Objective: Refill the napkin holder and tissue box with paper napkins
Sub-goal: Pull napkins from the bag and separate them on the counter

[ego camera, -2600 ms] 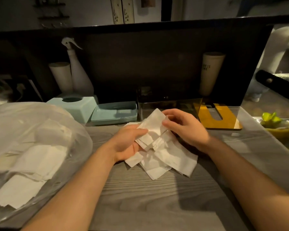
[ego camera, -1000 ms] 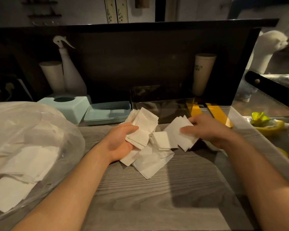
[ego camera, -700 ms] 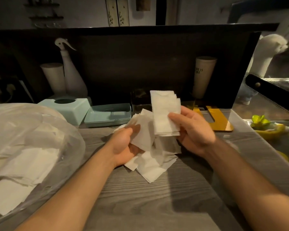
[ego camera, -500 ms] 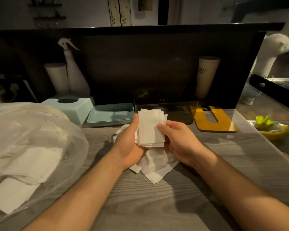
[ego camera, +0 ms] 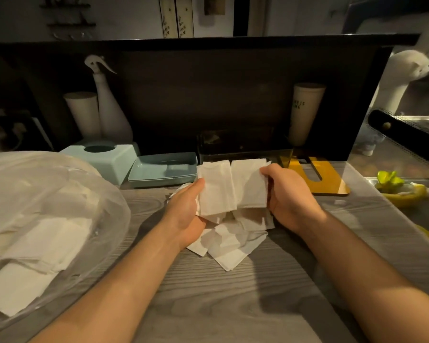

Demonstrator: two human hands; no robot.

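Left hand (ego camera: 187, 210) and right hand (ego camera: 289, 196) around napkins (ego camera: 230, 188).

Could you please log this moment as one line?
left hand: grips white paper napkin stack | right hand: grips same | pale-blue plastic tissue box: untouched

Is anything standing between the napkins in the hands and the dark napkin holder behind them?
Nothing visible does. The held napkins, gripped by the left hand and right hand, sit right in front of the dark holder, with no object between them.
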